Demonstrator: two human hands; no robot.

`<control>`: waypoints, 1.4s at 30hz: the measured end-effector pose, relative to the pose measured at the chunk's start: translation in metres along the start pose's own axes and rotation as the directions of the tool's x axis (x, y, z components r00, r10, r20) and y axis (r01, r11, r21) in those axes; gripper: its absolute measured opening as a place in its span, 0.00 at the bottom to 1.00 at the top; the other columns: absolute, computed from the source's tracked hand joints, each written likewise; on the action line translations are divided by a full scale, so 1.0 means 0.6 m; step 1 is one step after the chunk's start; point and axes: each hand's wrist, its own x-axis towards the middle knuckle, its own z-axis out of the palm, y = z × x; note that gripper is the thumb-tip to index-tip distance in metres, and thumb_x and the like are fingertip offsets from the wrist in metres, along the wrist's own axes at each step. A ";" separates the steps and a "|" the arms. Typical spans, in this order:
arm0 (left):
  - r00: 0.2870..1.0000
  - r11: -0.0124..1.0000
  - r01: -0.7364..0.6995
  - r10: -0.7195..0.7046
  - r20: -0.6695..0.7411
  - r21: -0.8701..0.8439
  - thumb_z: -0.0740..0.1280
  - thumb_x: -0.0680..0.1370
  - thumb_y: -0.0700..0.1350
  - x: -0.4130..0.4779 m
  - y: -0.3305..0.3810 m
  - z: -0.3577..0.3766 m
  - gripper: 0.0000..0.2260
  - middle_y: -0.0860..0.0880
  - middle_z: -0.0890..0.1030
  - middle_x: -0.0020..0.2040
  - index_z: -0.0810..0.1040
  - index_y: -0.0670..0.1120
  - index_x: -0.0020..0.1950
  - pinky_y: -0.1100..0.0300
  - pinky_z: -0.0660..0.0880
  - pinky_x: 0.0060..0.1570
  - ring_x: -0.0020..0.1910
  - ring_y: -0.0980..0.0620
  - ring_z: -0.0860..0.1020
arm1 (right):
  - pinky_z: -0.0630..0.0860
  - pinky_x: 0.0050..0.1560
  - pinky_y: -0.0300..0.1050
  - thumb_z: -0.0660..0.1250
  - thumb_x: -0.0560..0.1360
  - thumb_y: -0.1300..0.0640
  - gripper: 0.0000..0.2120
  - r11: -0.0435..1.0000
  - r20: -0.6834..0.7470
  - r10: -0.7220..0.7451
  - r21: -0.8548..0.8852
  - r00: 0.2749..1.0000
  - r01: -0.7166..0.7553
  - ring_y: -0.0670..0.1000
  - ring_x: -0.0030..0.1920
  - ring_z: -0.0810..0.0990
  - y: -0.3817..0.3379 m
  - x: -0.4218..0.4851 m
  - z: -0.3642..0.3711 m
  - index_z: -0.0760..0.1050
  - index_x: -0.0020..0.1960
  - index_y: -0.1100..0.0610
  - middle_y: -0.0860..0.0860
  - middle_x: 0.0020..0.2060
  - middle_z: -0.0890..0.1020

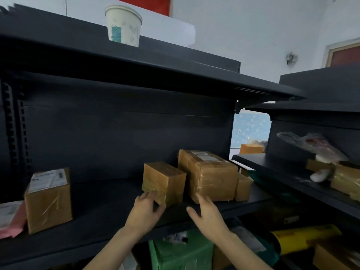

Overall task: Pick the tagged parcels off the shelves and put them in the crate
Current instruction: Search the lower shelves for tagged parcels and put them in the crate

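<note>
Left hand [145, 209] pinches small parcel [165, 180] at its near corner; thumb blurred. Right hand [206, 213] spread alongside. Contact with large parcel [210, 178] unclear.

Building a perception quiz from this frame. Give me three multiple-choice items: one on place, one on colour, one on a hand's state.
1. The paper cup stands:
A. on the top shelf
B. beside the boxes on the middle shelf
C. on the floor

2. The container below the shelf, between the forearms, is:
A. red
B. green
C. white

3. The left hand:
A. hangs free
B. holds the cup
C. grips the small cardboard box at its lower front corner

Answers:
1 A: the cup sits on the rack's uppermost board, above all the boxes.
2 B: its visible faces are green.
3 C: fingers and thumb lie on either side of that corner. The right hand is open and holds nothing.
</note>
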 end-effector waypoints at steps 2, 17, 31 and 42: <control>0.999 0.999 0.004 -0.006 -0.048 -0.045 0.62 0.78 0.52 0.032 0.000 -0.002 0.27 0.46 0.68 0.70 0.60 0.46 0.74 0.56 0.65 0.65 0.69 0.45 0.64 | 0.60 0.71 0.43 0.59 0.78 0.46 0.32 0.993 0.008 0.028 0.118 1.000 -0.029 0.51 0.72 0.62 -0.008 0.046 0.015 0.51 0.76 0.57 0.52 0.73 0.62; 0.993 0.971 -0.005 -0.024 -0.117 -0.237 0.56 0.81 0.52 0.085 -0.044 -0.013 0.13 0.51 0.71 0.60 0.68 0.54 0.65 0.65 0.73 0.54 0.57 0.54 0.72 | 0.69 0.63 0.40 0.61 0.77 0.51 0.24 0.970 -0.179 -0.069 0.216 0.981 0.108 0.48 0.61 0.71 -0.039 0.154 0.097 0.61 0.71 0.54 0.50 0.61 0.69; 0.725 0.371 0.473 -0.679 0.114 -0.800 0.65 0.75 0.57 0.048 -0.086 -0.063 0.22 0.44 0.73 0.55 0.66 0.49 0.65 0.48 0.73 0.57 0.55 0.44 0.73 | 0.53 0.68 0.30 0.54 0.80 0.56 0.20 0.827 -0.001 -0.551 0.134 0.834 0.546 0.43 0.71 0.60 -0.097 0.141 0.124 0.62 0.72 0.54 0.46 0.71 0.64; 0.758 0.526 0.361 -0.646 -0.086 -0.770 0.61 0.79 0.49 0.039 -0.075 -0.039 0.20 0.47 0.76 0.54 0.67 0.46 0.70 0.49 0.73 0.58 0.55 0.46 0.75 | 0.60 0.64 0.32 0.57 0.80 0.53 0.23 0.905 0.188 -0.289 0.374 0.939 0.203 0.48 0.69 0.66 -0.068 0.159 0.132 0.60 0.73 0.57 0.52 0.69 0.68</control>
